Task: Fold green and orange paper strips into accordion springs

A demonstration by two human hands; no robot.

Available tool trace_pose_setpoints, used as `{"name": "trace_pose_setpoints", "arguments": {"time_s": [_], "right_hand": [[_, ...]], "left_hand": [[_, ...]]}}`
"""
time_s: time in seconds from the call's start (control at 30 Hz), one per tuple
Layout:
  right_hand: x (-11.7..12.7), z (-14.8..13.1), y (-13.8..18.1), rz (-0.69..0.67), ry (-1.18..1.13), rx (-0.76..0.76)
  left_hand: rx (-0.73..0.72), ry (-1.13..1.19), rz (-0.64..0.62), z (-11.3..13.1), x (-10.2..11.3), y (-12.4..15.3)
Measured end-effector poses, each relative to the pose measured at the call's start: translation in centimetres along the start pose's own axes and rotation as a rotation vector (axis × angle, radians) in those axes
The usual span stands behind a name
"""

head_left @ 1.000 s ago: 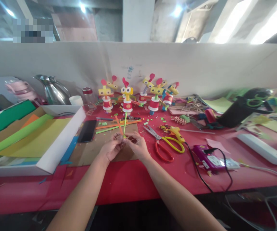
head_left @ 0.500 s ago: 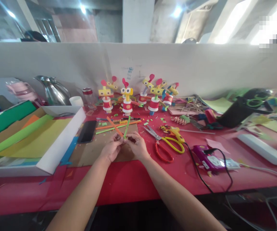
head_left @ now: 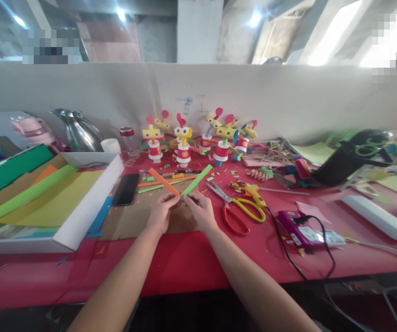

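Note:
My left hand (head_left: 160, 213) pinches the near end of an orange paper strip (head_left: 162, 180) that slants up and to the left. My right hand (head_left: 201, 211) pinches the near end of a green paper strip (head_left: 197, 180) that slants up and to the right. The two strips meet at my fingertips and form a V. Both hands hover over a brown cardboard sheet (head_left: 129, 219) on the red table (head_left: 184, 258).
Red-and-yellow scissors (head_left: 236, 210) and a yellow glue gun (head_left: 250, 190) lie right of my hands. A black phone (head_left: 125, 189) and a white box of coloured paper (head_left: 39, 198) are to the left. Several paper figures (head_left: 184, 143) stand at the back. A purple device with cables (head_left: 298, 227) sits at right.
The two strips, nearly upright and close together a second ago, have spread apart into a wide V. The green strip has swung to the right, the orange one to the left.

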State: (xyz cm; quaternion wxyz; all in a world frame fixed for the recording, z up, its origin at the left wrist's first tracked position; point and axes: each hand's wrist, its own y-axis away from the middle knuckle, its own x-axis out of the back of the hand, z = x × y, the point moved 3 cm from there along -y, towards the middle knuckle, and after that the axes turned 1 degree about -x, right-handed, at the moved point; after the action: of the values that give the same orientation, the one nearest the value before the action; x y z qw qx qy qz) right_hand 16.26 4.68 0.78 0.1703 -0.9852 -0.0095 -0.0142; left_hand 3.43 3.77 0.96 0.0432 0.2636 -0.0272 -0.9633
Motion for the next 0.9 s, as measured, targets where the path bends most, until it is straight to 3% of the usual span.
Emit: {"name": "trace_pose_setpoints", "arguments": {"time_s": [0.13, 0.3, 0.47, 0.63, 0.8, 0.9], "right_hand": [[0.0, 0.3, -0.1, 0.005, -0.072, -0.074], [-0.2, -0.2, 0.0, -0.019, -0.155, -0.143], [-0.5, -0.2, 0.2, -0.002, -0.245, -0.177], [-0.7, 0.7, 0.2, -0.006, -0.213, -0.107], [-0.2, 0.3, 0.2, 0.043, 0.087, 0.091], [0.0, -0.1, 0.3, 0.044, 0.149, 0.130]], "left_hand": [[0.049, -0.009, -0.006, 0.2, 0.1, 0.1], [-0.002, -0.133, -0.001, 0.1, 0.2, 0.0], [-0.044, -0.097, 0.021, -0.4, 0.1, -0.3], [-0.049, 0.060, 0.077, -0.6, -0.1, -0.1], [-0.033, 0.079, 0.103, -0.4, -0.4, 0.3], [0.003, 0.082, 0.105, -0.2, -0.4, 0.4]]}}
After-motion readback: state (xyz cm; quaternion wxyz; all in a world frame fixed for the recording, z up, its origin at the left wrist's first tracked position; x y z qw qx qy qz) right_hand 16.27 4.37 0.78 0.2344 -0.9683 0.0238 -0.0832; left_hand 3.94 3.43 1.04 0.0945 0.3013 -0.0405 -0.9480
